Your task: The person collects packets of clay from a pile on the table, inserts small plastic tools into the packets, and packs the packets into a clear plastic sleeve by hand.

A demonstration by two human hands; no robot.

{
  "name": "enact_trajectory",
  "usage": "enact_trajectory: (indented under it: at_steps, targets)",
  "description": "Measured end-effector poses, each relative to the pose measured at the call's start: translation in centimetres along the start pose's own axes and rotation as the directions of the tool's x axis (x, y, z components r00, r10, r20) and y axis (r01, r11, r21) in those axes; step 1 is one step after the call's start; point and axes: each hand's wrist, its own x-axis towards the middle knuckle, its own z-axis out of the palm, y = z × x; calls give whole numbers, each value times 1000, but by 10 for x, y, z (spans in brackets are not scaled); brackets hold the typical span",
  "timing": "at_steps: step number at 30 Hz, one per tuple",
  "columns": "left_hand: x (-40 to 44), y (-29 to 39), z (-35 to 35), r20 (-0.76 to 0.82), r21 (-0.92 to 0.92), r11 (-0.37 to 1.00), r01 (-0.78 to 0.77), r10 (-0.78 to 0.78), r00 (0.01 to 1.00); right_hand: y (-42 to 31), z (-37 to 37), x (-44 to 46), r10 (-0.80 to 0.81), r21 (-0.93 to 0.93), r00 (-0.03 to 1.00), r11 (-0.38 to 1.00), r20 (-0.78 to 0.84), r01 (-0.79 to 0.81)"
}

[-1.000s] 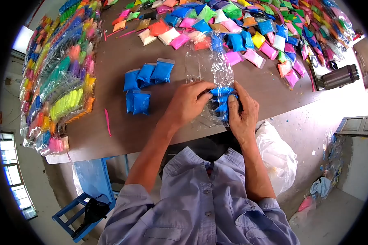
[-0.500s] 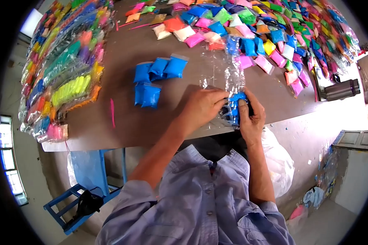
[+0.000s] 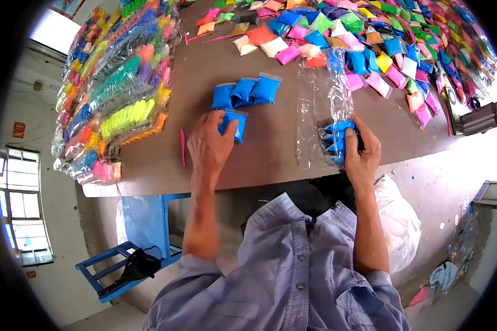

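Observation:
My right hand (image 3: 363,146) is closed on the edge of a long clear plastic bag (image 3: 312,105), its thumb over several small blue packets (image 3: 337,140) stacked at the bag's near end. To the left, my left hand (image 3: 211,140) reaches over the lower loose blue packets, thumb and fingers closing around one that is mostly hidden under it. Another blue packet (image 3: 238,127) lies right against that hand. Just beyond sit 3 more, among them a blue packet (image 3: 266,89) with a clear top flap.
A large heap of colourful packets (image 3: 370,38) covers the table's far right. Filled clear bags (image 3: 127,116) are piled on the left. A pink stick (image 3: 183,148) lies near my left hand. A metal flask (image 3: 480,118) stands at right; a blue stool (image 3: 121,270) is below left.
My left hand has left the plastic bag and moved left to the loose blue packets. The right hand still holds the bag. The whole view has shifted slightly.

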Motion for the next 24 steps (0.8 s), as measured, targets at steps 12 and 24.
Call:
enact_trajectory:
  at_steps: [12, 24]
  targets:
    - [-4, 16, -7, 411, -643, 688, 336, -60, 910, -2, -2, 1, -14, -5, 1000, 1000, -14, 14]
    - [21, 112, 78, 421, -822, 482, 303, 156, 894, -9, -5, 3, -44, -12, 998, 999, -35, 44]
